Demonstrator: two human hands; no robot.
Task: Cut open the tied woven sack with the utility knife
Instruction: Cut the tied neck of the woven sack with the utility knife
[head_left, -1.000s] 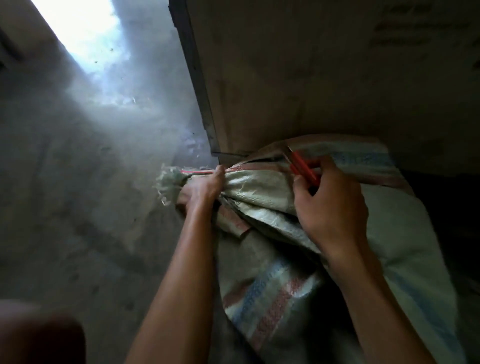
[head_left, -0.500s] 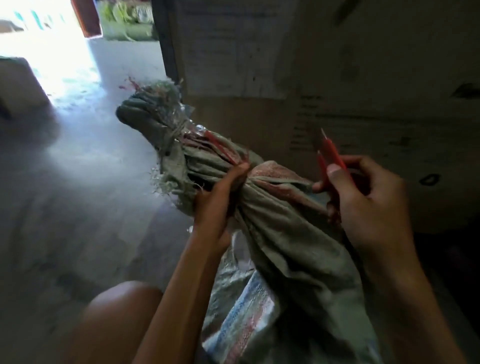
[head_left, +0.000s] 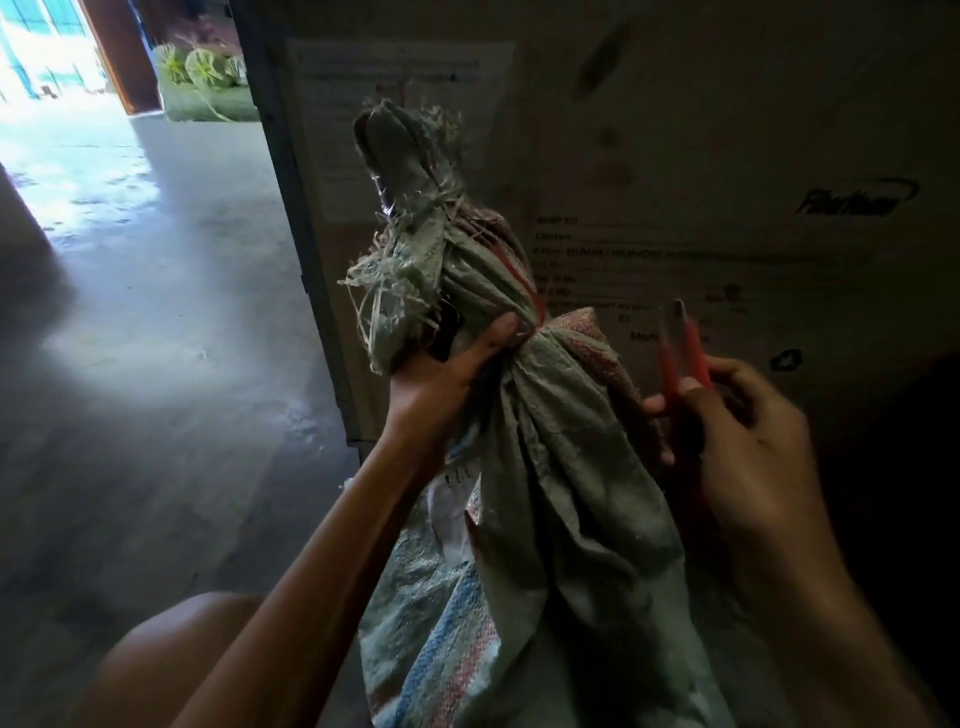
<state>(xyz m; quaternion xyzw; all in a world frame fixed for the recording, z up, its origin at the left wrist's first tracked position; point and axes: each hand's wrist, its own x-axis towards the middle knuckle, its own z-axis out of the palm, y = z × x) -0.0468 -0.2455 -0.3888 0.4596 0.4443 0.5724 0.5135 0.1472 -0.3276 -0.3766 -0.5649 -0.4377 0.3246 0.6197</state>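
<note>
Left hand (head_left: 441, 384) grip closed round tied neck of woven sack (head_left: 545, 493), held upright. Right hand (head_left: 748, 441) grip closed on red utility knife (head_left: 685, 353), just right of neck, apart.

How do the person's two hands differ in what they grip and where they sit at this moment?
The left hand clutches the woven sack at its tied neck; the right hand holds the red utility knife. The left hand touches the sack; the right hand sits beside it, the knife pointing up, clear of the red tie. Both hands are bare and closed on something.
</note>
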